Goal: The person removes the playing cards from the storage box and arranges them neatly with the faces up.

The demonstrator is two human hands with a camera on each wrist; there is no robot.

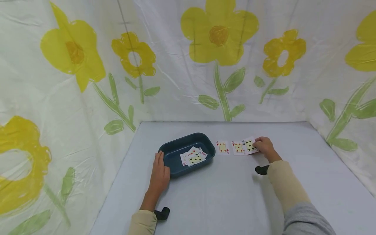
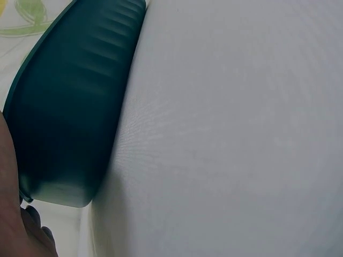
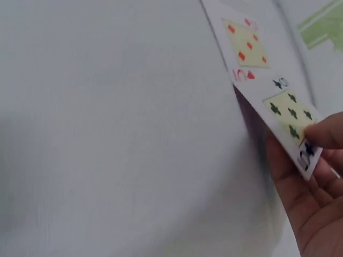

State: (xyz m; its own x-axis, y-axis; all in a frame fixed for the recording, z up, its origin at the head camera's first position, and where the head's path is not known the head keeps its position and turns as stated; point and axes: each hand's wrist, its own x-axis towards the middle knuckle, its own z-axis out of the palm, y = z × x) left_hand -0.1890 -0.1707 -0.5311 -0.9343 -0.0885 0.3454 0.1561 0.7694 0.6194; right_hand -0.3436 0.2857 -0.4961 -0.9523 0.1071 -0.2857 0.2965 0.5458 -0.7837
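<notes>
Head view: we have the right hand (image 1: 265, 148) pinching a white five-of-clubs playing card (image 1: 248, 145) between thumb and fingers, held end tilted up off the pale grey counter (image 1: 211, 195). Other end sits at the right edge of a white five-of-diamonds card (image 1: 237, 149). White four-of-diamonds card (image 1: 222, 147) lies further left, just beside the dark teal rounded-rectangular tray (image 1: 173, 152), which contains overlapping white cards (image 1: 195, 158). Left hand (image 1: 159, 176): grip uncurled, fingers fairly straight against the tray's left end.

In the tray (image 1: 171, 157), the overlapping cards (image 1: 196, 158) hide parts of one another. In the left wrist view, the left hand (image 1: 160, 173) is partly cut off.
</notes>
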